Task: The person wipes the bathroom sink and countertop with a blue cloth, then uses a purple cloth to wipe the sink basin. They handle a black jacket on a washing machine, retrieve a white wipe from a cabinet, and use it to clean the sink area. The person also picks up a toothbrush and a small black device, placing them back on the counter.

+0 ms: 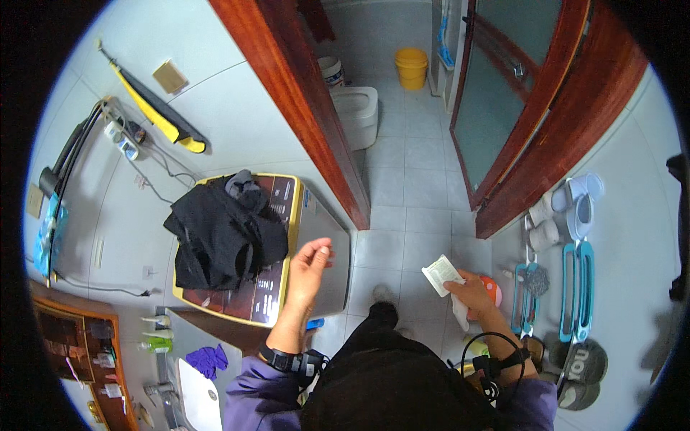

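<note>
My right hand point(470, 291) grips a flat, pale packet point(442, 275) that bears small print, thumb on its near edge. A white strip point(460, 312) hangs below that hand; whether it belongs to the packet I cannot tell. My left hand point(310, 269) is raised beside the front of a top-loading washing machine point(285, 215), with loosely bent fingers and nothing visible in them. Crumpled black clothing point(223, 237) lies on the machine's dark lid, with a grey bunched part point(245, 188) at its far end.
Ahead, a wooden door frame point(302, 108) and a glazed door point(490, 102) flank a tiled bathroom with a squat toilet point(356, 113) and yellow buckets point(411, 67). Wall racks point(585, 291) with slippers point(582, 210) line the right. A washbasin point(199, 396) and purple cloth point(207, 362) are at lower left.
</note>
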{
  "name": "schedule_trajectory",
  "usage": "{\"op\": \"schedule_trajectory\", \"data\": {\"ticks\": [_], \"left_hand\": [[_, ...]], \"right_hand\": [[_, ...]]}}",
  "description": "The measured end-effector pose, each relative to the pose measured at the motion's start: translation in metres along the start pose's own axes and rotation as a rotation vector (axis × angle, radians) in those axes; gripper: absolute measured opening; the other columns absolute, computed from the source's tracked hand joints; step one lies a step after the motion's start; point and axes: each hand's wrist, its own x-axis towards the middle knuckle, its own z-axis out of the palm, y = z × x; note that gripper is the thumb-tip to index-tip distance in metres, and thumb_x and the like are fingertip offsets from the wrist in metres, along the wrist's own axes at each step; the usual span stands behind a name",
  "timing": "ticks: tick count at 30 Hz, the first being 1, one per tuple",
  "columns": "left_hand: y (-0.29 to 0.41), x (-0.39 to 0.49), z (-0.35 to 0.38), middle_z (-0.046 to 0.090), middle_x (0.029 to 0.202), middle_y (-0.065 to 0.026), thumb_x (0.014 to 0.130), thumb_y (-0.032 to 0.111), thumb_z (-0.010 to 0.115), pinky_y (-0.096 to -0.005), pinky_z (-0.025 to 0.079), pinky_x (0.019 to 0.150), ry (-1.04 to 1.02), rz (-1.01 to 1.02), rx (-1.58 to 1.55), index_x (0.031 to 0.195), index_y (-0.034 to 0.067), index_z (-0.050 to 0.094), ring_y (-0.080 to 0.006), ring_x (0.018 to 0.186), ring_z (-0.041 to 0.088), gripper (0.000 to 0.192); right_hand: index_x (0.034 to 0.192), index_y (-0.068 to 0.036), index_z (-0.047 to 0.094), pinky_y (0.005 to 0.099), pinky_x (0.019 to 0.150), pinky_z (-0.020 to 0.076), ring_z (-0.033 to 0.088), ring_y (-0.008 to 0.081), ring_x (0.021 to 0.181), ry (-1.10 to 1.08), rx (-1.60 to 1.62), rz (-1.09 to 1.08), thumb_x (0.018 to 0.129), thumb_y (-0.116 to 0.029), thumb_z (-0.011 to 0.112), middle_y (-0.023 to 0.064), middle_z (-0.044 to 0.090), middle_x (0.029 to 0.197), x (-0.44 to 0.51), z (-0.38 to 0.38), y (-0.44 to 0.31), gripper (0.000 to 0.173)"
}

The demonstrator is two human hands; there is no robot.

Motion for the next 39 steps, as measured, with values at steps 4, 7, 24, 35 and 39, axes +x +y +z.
{"op": "schedule_trajectory", "data": {"ticks": [4,7,24,35,39], "left_hand": [[0.021,0.096,0.001,0.06,0.092,-0.0016,0.088,0.015,0.057,-0.0234,0.046,0.07,0.085,0.174,-0.028,0.105,0.004,0.06,-0.0096,0.082,0.055,0.02],[0.052,0.164,0.004,0.058,0.1,-0.0022,0.09,0.014,0.054,-0.0203,0.044,0.071,0.309,0.417,0.037,0.109,0.004,0.057,-0.0065,0.08,0.051,0.022],[0.138,0.348,0.04,0.019,0.143,-0.0148,0.091,0.017,0.046,-0.0435,0.021,0.106,1.023,1.129,0.52,0.14,0.004,0.012,-0.0282,0.127,0.027,0.061],[0.116,0.254,0.002,0.05,0.116,-0.0077,0.09,0.049,0.039,-0.0422,0.041,0.091,1.787,0.535,1.197,0.118,0.015,0.045,-0.0234,0.105,0.047,0.045],[0.125,0.206,0.025,0.055,0.099,-0.0023,0.086,0.058,0.038,-0.0282,0.046,0.074,1.756,-0.065,1.766,0.104,0.011,0.053,-0.0139,0.086,0.054,0.052]], "right_hand": [[0.103,-0.001,0.06,0.0319,0.063,0.0466,0.058,0.0163,0.073,0.028,-0.016,-0.044,0.078,-0.014,0.062,0.0085,0.063,0.087,0.074,-0.037,-0.015,0.029],[0.103,0.0,0.06,0.0304,0.06,0.046,0.057,0.0149,0.07,0.071,0.0,-0.042,0.077,-0.013,0.063,0.008,0.063,0.085,0.117,-0.058,-0.063,0.029],[0.099,0.003,0.059,0.0252,0.059,0.0453,0.052,0.0098,0.06,-0.301,0.047,-0.165,0.074,-0.014,0.063,0.001,0.056,0.069,0.425,-0.053,-0.253,0.03],[0.104,0.001,0.052,0.0255,0.062,0.0449,0.056,0.0132,0.072,-0.538,-0.058,0.036,0.072,-0.004,0.062,0.0054,0.06,0.083,0.665,0.024,-0.315,0.033],[0.107,-0.001,0.05,0.0291,0.061,0.0459,0.056,0.0157,0.07,-0.519,-0.102,0.188,0.072,-0.003,0.063,0.0051,0.058,0.079,0.715,0.061,-0.319,0.037]]}}
